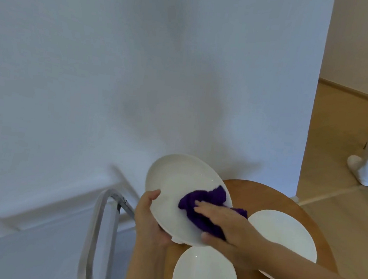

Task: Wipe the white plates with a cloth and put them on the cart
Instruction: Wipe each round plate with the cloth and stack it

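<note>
Left hand (150, 221) grips the round white plate (179, 197) by its rim, tilted up off the round wooden table (306, 216) for access. Right hand (226, 224), fingers flat, presses the crumpled purple cloth (203, 205) on its face. Grey metal cart (100, 232) waits just left.

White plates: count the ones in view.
3. One plate held tilted in the hands, one on the round table at right, one nearest the camera. Others may lie out of frame.

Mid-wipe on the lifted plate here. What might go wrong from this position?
The left hand alone grips the tilted plate by its rim; the right hand pressing the purple cloth could lever it loose. It hangs above two plates on the round table, so a slip could chip them. The cart handle stands close on the left and could be knocked.
</note>
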The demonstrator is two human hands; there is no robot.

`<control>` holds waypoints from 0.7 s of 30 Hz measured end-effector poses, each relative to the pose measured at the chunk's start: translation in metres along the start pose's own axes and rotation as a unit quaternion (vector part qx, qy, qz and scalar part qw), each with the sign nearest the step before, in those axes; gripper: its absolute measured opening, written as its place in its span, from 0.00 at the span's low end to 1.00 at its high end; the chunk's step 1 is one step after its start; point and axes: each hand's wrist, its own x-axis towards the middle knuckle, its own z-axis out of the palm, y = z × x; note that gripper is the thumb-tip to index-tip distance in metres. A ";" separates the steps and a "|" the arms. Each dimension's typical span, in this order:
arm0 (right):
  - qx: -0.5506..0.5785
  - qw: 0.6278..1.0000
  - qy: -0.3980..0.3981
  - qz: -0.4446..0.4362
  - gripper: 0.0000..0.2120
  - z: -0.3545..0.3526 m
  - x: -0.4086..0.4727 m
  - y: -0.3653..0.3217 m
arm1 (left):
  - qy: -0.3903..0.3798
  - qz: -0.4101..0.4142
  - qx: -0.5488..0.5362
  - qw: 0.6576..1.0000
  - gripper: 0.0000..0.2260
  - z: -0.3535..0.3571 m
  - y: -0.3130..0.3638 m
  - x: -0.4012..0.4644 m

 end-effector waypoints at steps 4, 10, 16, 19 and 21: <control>-0.182 0.981 0.026 0.065 0.24 -0.005 0.020 0.023 | -0.082 -0.007 0.032 0.996 0.18 0.001 -0.006 -0.012; -0.054 0.993 0.074 0.079 0.23 0.008 0.054 0.000 | 0.000 -0.008 0.060 0.998 0.28 0.004 -0.028 -0.015; 0.164 0.985 -0.025 0.041 0.22 0.048 0.030 -0.033 | 0.090 0.047 -0.002 0.995 0.15 -0.014 -0.029 -0.011; 0.086 0.992 -0.081 0.054 0.21 0.055 0.006 -0.020 | 0.118 0.000 -0.032 0.993 0.20 -0.031 -0.033 -0.014; 0.024 0.993 -0.102 0.060 0.21 0.055 -0.008 -0.003 | 0.096 -0.017 -0.052 0.994 0.22 -0.042 -0.036 -0.016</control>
